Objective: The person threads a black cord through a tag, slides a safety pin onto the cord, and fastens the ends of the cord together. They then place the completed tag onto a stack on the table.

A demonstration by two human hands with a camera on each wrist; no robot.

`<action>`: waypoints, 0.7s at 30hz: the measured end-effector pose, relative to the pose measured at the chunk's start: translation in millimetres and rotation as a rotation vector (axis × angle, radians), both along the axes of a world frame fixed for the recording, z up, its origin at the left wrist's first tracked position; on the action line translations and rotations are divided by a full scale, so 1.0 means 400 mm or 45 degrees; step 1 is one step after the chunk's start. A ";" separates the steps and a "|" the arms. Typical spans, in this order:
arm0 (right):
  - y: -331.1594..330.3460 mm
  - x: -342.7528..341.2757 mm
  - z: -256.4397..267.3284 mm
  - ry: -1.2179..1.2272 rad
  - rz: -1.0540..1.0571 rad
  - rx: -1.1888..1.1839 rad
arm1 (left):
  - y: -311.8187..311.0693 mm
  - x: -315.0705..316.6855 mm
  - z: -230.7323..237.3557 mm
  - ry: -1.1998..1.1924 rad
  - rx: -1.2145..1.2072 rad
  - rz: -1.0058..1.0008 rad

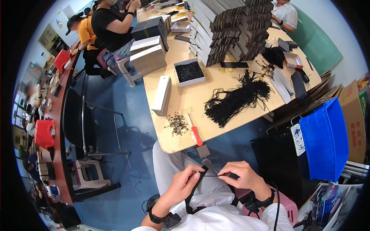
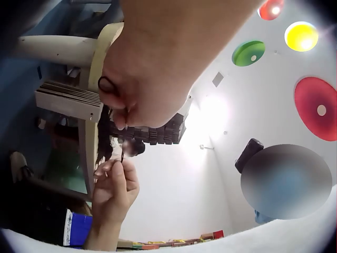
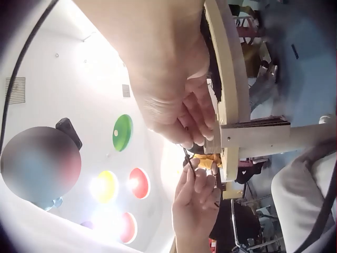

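Over the person's lap, both hands work a thin black cord (image 1: 211, 176) that runs taut between them. The left hand (image 1: 183, 184) pinches one end between thumb and forefinger, and a small loop of cord (image 2: 107, 84) stands out beside its fingers in the left wrist view. A small pale glint shows at those fingertips. From the other side the right hand (image 1: 242, 176) pinches the cord, its fingertips (image 3: 188, 143) close to the left hand's in the right wrist view. Nearest on the table lie a pile of small metal clips (image 1: 176, 124) and a red-handled cutter (image 1: 195, 133).
A bundle of black cords (image 1: 237, 98) lies across the wooden table (image 1: 185, 144). Behind it stand a white box of small black pieces (image 1: 190, 81), a white carton (image 1: 162, 96) and tall stacks of grey boards (image 1: 216, 34). A blue bin (image 1: 325, 138) is at the right.
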State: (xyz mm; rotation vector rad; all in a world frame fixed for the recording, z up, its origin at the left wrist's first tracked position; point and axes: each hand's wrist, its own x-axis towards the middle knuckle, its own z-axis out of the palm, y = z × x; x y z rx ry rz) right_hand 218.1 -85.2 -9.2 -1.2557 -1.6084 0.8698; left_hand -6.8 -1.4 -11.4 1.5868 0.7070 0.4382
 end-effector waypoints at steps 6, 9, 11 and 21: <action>-0.027 0.036 -0.023 -0.145 -0.099 -0.013 | -0.001 -0.007 -0.016 0.113 -0.062 0.161; -0.045 0.052 -0.046 -0.027 -0.178 -0.138 | -0.008 -0.009 -0.055 0.151 -0.031 0.317; -0.054 0.058 -0.062 0.011 -0.191 -0.178 | -0.012 -0.005 -0.086 -0.006 -0.156 0.465; -0.066 0.062 -0.126 0.099 -0.168 -0.231 | -0.014 0.007 -0.139 -0.538 -1.049 0.598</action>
